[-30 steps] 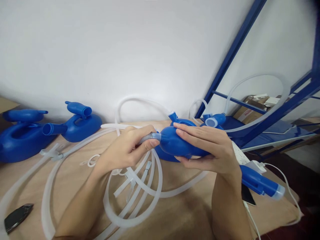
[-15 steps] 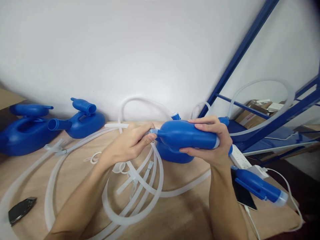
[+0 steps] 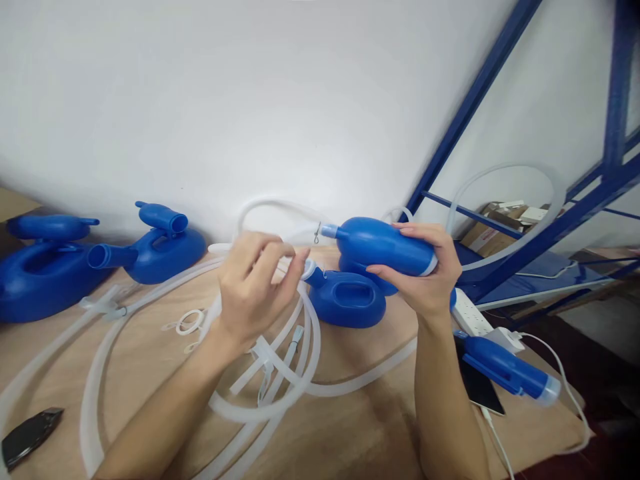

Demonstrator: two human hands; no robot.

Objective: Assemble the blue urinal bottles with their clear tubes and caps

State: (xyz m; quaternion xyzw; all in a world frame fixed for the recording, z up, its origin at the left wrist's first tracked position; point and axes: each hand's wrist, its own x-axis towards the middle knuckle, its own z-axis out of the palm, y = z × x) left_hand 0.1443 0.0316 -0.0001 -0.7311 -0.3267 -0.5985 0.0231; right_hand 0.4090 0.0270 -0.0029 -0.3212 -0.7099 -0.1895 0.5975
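Observation:
My right hand is wrapped round a blue bottle-shaped part, held up and tilted, its narrow clear tip pointing left. A small metal clip shows just left of that tip. My left hand is raised to the left of the part, fingers bent, thumb near the forefinger; whether something small is between them is hidden. Behind and below the hands stands a blue jug, its spout toward my left fingertips. Clear tubing lies coiled on the wooden table beneath.
Two blue jugs stand at the left. White rings and a black object lie nearer. At the right are another blue part, a phone, a power strip and a blue metal rack.
My left hand has come off the clear tip and moved left. The blue part in my right hand has risen slightly, and the metal clip now shows beside its tip.

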